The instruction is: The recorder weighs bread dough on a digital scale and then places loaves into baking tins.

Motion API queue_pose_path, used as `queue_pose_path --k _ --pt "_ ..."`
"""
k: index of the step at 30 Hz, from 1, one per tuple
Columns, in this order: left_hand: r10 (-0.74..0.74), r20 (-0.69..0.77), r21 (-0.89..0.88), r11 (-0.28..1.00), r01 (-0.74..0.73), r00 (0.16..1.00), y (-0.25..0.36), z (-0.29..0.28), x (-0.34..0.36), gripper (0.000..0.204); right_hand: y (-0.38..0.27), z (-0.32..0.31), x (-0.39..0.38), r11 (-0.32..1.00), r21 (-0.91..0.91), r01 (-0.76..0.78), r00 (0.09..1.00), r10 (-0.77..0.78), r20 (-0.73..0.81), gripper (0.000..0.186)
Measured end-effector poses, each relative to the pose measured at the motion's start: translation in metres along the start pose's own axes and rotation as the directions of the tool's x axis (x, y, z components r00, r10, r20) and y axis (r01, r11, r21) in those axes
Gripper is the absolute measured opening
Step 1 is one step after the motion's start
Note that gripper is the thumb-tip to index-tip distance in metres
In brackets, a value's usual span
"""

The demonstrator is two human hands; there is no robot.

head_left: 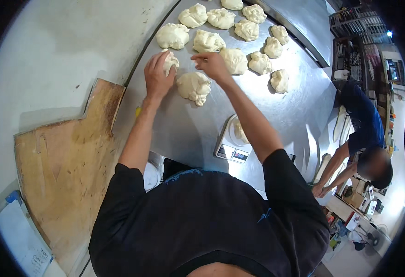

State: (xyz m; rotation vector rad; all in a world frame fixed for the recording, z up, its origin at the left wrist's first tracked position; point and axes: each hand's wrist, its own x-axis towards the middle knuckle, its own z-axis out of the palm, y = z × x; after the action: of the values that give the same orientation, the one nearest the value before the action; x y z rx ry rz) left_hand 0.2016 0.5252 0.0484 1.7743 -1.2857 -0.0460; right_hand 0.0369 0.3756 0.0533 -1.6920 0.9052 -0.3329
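Observation:
My left hand is closed over a small pale dough piece on the steel table. My right hand hovers just right of it, fingers pinched together, empty as far as I can see. Between and below the hands lies a bigger dough lump. Several more dough lumps lie in rows on the far part of the table.
A digital scale with a dough piece on it sits under my right forearm. A worn wooden board lies at the left. Another person in a blue shirt bends over long dough pieces at the right. Shelves stand behind them.

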Motion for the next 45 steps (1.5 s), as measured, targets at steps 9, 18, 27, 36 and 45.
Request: queue_pose_path --k 9,18,27,36,45 --pt "0.200 0.456 0.291 0.887 -0.358 0.867 -0.048 0.021 0.033 0.033 0.013 0.061 0.061 0.745 -0.649 0.151 0.984 -0.177 0.027 0.022" --pt "0.201 0.532 0.446 0.759 -0.474 0.823 -0.042 0.034 0.038 0.017 0.000 -0.042 -0.044 0.718 0.685 -0.122 0.984 -0.002 0.177 0.024" --pt "0.058 0.440 0.309 0.927 -0.212 0.896 -0.053 0.049 0.042 0.050 -0.007 -0.109 -0.222 0.907 0.404 -0.115 0.920 0.251 -0.301 0.017" --pt "-0.058 0.291 -0.195 0.974 0.118 0.955 0.024 0.011 0.015 0.046 0.037 -0.036 -0.281 0.834 -0.547 -0.072 0.661 -0.371 -0.653 0.044" --pt "-0.061 0.321 -0.321 0.932 0.170 0.945 0.065 0.007 -0.045 0.046 0.049 -0.035 -0.294 0.825 -0.512 -0.239 0.696 -0.223 -0.683 0.034"
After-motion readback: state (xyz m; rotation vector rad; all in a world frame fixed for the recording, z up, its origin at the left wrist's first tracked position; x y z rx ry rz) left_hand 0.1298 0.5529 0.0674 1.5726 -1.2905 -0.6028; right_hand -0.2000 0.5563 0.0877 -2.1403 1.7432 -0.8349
